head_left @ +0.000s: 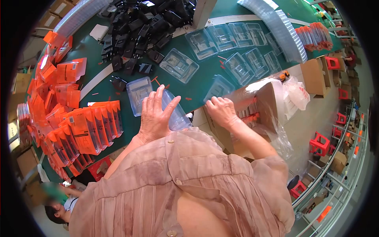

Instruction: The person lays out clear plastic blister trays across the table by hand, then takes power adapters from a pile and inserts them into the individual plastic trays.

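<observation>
Your brown shirt (154, 170) is nearest, at the bottom of the frame. Near the middle, your left hand (155, 115) lies over a clear plastic shell (138, 93), fingers spread, not closed around it. To its right, your right hand (222, 112) curls its fingers at the near side of a blurry clear tray (219, 86); I can't tell if they pinch it. That tray is by the edge of the green table (98, 93), so a loose hold might let it fall. Pushing too hard with your left hand could bend the shell.
</observation>
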`<action>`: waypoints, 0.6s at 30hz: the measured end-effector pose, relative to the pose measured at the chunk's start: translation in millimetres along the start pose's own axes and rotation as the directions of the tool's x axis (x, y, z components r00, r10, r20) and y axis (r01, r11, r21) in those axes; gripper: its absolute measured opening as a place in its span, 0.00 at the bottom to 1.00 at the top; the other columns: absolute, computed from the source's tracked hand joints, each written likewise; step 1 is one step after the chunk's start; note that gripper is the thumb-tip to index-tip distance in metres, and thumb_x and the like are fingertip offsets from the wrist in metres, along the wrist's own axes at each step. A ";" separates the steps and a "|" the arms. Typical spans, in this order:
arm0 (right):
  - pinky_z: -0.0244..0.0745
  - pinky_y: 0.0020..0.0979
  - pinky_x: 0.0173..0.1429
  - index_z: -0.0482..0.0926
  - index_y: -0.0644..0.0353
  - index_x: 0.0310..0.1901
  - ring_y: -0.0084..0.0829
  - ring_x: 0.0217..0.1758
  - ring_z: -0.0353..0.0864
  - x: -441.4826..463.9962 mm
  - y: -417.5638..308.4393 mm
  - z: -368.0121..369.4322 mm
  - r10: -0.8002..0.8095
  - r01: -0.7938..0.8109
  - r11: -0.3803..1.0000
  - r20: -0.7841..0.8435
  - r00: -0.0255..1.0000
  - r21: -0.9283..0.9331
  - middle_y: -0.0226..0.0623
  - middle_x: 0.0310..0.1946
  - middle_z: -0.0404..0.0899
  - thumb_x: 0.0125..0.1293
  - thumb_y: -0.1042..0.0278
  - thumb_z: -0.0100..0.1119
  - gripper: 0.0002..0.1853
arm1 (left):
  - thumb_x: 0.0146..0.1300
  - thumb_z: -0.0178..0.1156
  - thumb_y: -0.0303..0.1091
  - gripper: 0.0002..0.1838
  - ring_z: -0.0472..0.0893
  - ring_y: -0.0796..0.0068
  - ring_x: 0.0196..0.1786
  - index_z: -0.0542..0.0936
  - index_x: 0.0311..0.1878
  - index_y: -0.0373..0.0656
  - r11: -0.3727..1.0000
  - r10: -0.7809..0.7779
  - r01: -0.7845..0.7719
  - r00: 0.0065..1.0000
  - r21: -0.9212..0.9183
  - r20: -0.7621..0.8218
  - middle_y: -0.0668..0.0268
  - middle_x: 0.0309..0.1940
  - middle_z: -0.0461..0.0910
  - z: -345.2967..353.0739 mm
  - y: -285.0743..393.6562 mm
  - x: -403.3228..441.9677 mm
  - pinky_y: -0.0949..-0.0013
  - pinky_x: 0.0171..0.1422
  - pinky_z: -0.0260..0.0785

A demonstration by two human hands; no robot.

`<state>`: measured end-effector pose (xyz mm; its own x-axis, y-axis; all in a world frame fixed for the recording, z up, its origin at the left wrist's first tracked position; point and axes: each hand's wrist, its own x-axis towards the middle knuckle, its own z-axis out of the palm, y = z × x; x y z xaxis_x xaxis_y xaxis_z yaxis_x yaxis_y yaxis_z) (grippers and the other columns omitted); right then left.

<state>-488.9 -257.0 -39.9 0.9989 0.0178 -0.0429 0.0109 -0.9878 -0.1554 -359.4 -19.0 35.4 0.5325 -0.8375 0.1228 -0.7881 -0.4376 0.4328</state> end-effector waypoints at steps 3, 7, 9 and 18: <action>0.77 0.45 0.33 0.78 0.56 0.27 0.45 0.28 0.84 32.5 -24.7 -18.5 0.386 -0.387 0.915 0.037 0.922 0.113 0.40 0.23 0.80 0.61 0.60 0.59 0.10 | 0.36 0.75 0.64 0.50 0.62 0.39 0.66 0.72 0.66 0.55 1.000 0.010 -0.010 1.000 -0.012 0.003 0.43 0.69 0.57 -0.1 2.9 3.3 0.42 0.67 0.55; 0.80 0.48 0.39 0.84 0.57 0.30 0.51 0.32 0.85 83.6 0.6 -9.4 0.641 -0.627 0.759 -0.037 0.767 0.175 0.49 0.27 0.83 0.62 0.54 0.60 0.14 | 0.36 0.75 0.64 0.52 0.63 0.40 0.66 0.70 0.67 0.55 0.999 0.030 -0.030 1.000 -0.016 -0.001 0.44 0.68 0.58 -0.4 8.7 6.3 0.43 0.67 0.55; 0.79 0.48 0.41 0.84 0.57 0.31 0.52 0.35 0.84 102.9 23.3 -1.5 0.715 -0.665 0.667 -0.039 0.698 0.336 0.48 0.29 0.84 0.64 0.55 0.57 0.14 | 0.35 0.75 0.63 0.53 0.63 0.40 0.65 0.69 0.68 0.55 0.999 0.027 -0.026 1.000 -0.030 0.012 0.44 0.68 0.59 -3.6 11.2 8.2 0.43 0.67 0.56; 0.77 0.34 0.39 0.73 0.62 0.54 0.40 0.34 0.82 123.3 -72.4 -17.2 0.261 -0.146 0.438 0.029 0.965 0.887 0.44 0.35 0.81 0.64 0.71 0.60 0.17 | 0.35 0.72 0.67 0.59 0.66 0.40 0.61 0.63 0.72 0.55 1.000 -0.001 0.001 0.998 -0.002 -0.056 0.41 0.65 0.60 -10.5 -4.7 -3.5 0.44 0.64 0.57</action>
<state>-365.8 -185.9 -17.0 0.9653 -0.2365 -0.1109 -0.1807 -0.2983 -0.9372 -354.3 -10.6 42.3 0.5497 -0.8173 0.1726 -0.7870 -0.4375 0.4350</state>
